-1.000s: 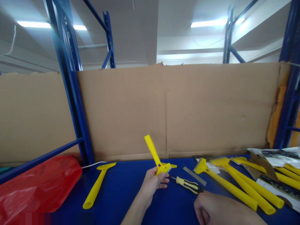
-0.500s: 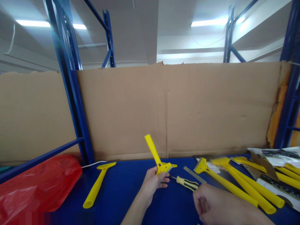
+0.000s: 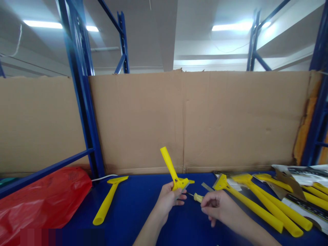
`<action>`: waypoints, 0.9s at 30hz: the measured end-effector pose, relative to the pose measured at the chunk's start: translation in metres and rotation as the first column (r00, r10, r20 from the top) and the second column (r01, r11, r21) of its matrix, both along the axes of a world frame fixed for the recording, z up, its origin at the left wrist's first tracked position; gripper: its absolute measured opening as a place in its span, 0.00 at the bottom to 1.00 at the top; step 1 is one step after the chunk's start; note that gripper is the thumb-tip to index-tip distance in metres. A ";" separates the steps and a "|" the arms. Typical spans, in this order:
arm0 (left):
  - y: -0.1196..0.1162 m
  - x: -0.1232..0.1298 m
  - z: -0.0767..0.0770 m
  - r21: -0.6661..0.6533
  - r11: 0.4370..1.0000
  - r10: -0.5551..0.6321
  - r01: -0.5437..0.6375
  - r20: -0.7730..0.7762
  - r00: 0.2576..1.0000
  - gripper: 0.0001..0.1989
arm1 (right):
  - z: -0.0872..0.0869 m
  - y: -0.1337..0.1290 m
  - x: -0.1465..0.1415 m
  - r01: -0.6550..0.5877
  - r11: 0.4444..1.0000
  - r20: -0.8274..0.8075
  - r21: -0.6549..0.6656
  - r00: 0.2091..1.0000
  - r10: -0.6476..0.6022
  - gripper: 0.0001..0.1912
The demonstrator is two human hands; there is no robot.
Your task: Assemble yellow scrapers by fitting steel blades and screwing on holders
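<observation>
My left hand (image 3: 167,200) is closed on the head of a yellow scraper (image 3: 169,164), whose handle points up and to the left. Another yellow piece shows just behind that head. A screwdriver (image 3: 198,197) with a pale handle lies on the blue table, its tip near my left fingers. Over its handle is my right hand (image 3: 214,206), thumb and fingertips pinched together; anything between them is too small to make out. A flat metal blade (image 3: 207,186) lies behind my right hand, partly hidden by it.
One yellow scraper (image 3: 109,201) lies on the left of the blue table (image 3: 135,205), near a red plastic bag (image 3: 51,198). Several yellow scrapers (image 3: 256,205) and printed packaging (image 3: 307,205) lie at right. A cardboard wall (image 3: 143,123) stands behind.
My right hand has moved up and to the left, from beside the screwdriver's handle end to over the handle. My left hand still holds the scraper. The view has shifted slightly.
</observation>
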State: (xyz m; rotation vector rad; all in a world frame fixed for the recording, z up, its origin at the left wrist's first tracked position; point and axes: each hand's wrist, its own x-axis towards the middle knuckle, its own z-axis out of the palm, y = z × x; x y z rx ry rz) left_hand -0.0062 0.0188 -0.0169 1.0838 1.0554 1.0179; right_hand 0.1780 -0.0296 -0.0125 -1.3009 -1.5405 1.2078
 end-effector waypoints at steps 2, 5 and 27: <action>-0.001 0.000 0.000 -0.002 1.000 -0.001 0.001 0.004 1.000 0.14 | 0.000 0.001 0.000 -0.002 1.000 -0.072 -0.011 0.997 0.001 0.09; -0.002 -0.001 0.000 0.007 1.000 -0.011 0.011 0.010 1.000 0.15 | 0.000 0.004 -0.001 0.000 1.000 -0.137 -0.001 0.991 0.000 0.14; -0.005 0.002 -0.007 0.069 0.982 -0.174 0.173 -0.002 0.985 0.17 | -0.001 0.037 -0.019 0.049 0.822 0.309 0.567 0.913 -0.267 0.10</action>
